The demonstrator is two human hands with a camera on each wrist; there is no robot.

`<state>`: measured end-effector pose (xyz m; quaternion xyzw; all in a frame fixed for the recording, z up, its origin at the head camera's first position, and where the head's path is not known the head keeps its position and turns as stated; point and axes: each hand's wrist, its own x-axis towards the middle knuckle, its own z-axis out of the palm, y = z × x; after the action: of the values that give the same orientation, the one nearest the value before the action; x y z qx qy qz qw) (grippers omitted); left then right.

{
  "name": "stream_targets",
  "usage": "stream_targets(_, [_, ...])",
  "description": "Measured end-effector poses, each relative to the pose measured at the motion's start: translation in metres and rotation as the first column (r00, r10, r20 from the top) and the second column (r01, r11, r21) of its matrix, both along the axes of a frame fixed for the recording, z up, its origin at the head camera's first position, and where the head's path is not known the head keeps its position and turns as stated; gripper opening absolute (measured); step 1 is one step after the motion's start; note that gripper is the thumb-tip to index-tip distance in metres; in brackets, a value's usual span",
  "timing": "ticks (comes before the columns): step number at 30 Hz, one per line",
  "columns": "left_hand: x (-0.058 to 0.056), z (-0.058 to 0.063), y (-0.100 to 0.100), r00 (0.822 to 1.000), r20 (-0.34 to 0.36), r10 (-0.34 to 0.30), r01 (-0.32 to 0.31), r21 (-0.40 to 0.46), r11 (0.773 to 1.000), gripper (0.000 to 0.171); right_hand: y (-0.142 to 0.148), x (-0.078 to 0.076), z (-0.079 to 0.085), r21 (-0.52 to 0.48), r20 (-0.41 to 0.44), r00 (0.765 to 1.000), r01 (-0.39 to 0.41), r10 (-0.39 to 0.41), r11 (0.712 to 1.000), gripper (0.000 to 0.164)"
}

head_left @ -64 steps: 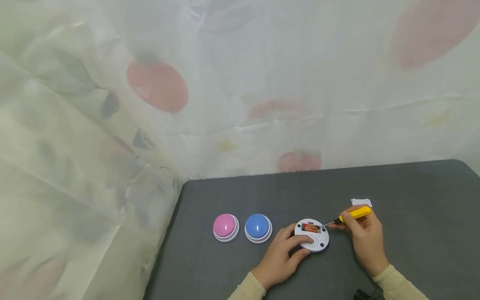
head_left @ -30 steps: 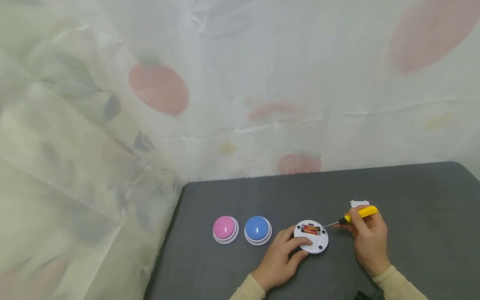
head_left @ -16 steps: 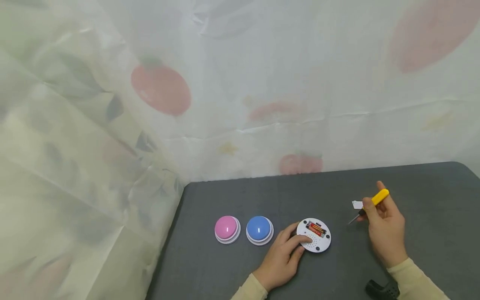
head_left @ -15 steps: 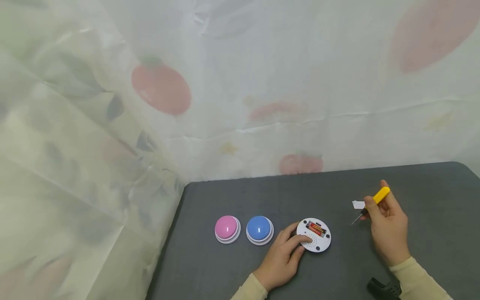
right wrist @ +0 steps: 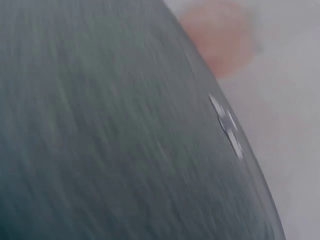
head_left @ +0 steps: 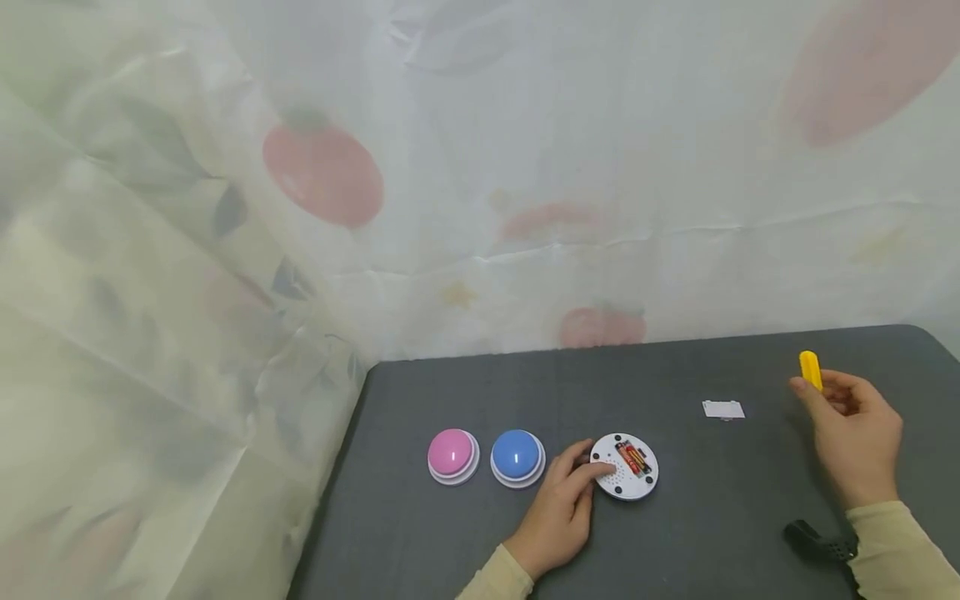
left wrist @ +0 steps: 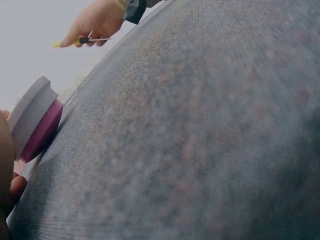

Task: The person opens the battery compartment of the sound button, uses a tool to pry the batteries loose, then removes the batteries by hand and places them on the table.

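Note:
My left hand (head_left: 553, 512) holds an upturned round push button (head_left: 626, 485) at its left side, index finger on the speaker holes. Its white underside shows an open battery compartment with batteries (head_left: 633, 458) in it. In the left wrist view, the same push button (left wrist: 32, 112) has its purple dome facing down. My right hand (head_left: 858, 437) grips a screwdriver by its yellow handle (head_left: 810, 371), raised at the right. The screwdriver's metal shaft (left wrist: 100, 39) shows in the left wrist view but is hidden in the head view. A white battery cover (head_left: 723, 409) lies between the hands, farther back.
A pink push button (head_left: 451, 454) and a blue push button (head_left: 517, 457) stand dome-up left of my left hand. The dark grey table (head_left: 442, 550) ends at a white printed sheet (head_left: 465, 175). A black strap-like piece (head_left: 817, 543) sits at my right wrist.
My right hand has pulled the screwdriver away from the push button and moved right, uncovering the battery cover. The push button has turned clockwise under my left hand.

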<state>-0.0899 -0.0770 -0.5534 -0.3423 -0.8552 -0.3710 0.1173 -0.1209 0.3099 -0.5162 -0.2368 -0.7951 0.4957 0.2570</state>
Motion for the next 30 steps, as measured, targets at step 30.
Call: stream_targets(30, [0.006,0.007,-0.005,0.998,0.057,-0.003,0.006,-0.046,0.999,0.066,0.046,0.009,-0.014,0.323,0.406,0.914,-0.141,-0.003,0.936,0.05])
